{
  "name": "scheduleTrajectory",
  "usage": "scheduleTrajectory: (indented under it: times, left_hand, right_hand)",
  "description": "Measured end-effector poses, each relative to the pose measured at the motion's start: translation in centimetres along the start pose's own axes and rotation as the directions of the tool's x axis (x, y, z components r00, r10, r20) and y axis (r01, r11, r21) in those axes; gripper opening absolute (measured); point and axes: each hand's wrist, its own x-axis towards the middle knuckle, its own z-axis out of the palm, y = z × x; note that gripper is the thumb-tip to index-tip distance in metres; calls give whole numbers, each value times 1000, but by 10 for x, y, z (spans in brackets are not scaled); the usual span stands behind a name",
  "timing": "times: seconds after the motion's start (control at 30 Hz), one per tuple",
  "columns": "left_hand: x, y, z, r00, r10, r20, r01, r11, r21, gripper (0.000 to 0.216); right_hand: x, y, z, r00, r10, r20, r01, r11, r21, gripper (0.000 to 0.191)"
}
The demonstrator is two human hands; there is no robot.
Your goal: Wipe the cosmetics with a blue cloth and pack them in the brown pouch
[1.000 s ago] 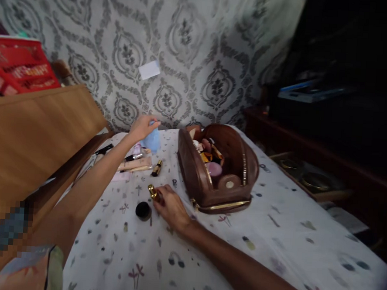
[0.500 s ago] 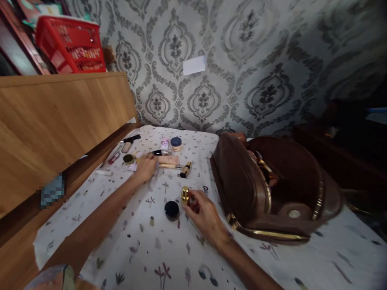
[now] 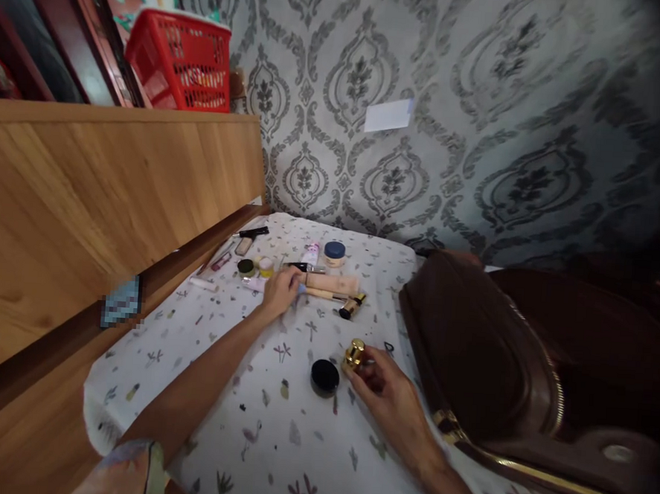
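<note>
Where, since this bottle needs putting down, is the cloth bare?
Bare cloth lies between the forearms, nearer than the black jar, and between left forearm and wooden board. The cosmetics row by the left hand is crowded.

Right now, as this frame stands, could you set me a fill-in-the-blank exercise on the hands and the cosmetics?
1. The right hand grips a small bottle with a ___ cap.
2. The round jar lying next to that bottle is ___.
3. The left hand rests at the end of a beige tube, and the brown bag lies on the ___ side of the printed sheet.
4. The plastic basket above the wooden board is ___.
Missing words: gold; black; right; red.
</note>
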Motion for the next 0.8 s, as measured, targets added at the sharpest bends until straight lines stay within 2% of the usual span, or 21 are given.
scheduleTrajectory:
  times: [0.13, 0.23, 0.33, 0.47, 0.57, 0.67, 0.73, 0.8]
  left_hand:
    - [2, -4, -5, 995, 6, -98, -13, 997, -72, 27]
    - [9, -12, -13, 985, -34, -170, 20, 996, -86, 26]
    - [19, -31, -27, 964, -121, -237, 107, 992, -74, 24]
    - [26, -66, -53, 914, -257, -315, 249, 966, -65, 24]
    - [20, -88, -68, 878, -354, -321, 352, 934, -66, 21]
    - [13, -101, -72, 849, -432, -305, 442, 896, -41, 23]
    - [11, -106, -72, 854, -440, -279, 459, 888, 3, 22]
    - [12, -107, -72, 881, -412, -234, 438, 896, 71, 24]
  right_hand:
    - [0, 4, -1, 1000, -5, 11, 5, 1000, -9, 38]
    - [0, 4, -1, 1000, 0, 19, 1, 1000, -12, 37]
    - [0, 2, -1, 1000, 12, 28, -12, 1000, -3, 37]
    - [0, -2, 0, 1000, 4, 19, -5, 1000, 9, 32]
    - [-3, -7, 1, 1000, 0, 3, 0, 1000, -5, 28]
    - [-7, -13, 1, 1000, 20, 7, -20, 998, -54, 36]
    - [-9, -16, 1, 999, 45, 7, -44, 996, -82, 44]
    - [-12, -19, 0, 998, 68, 4, -68, 993, -94, 44]
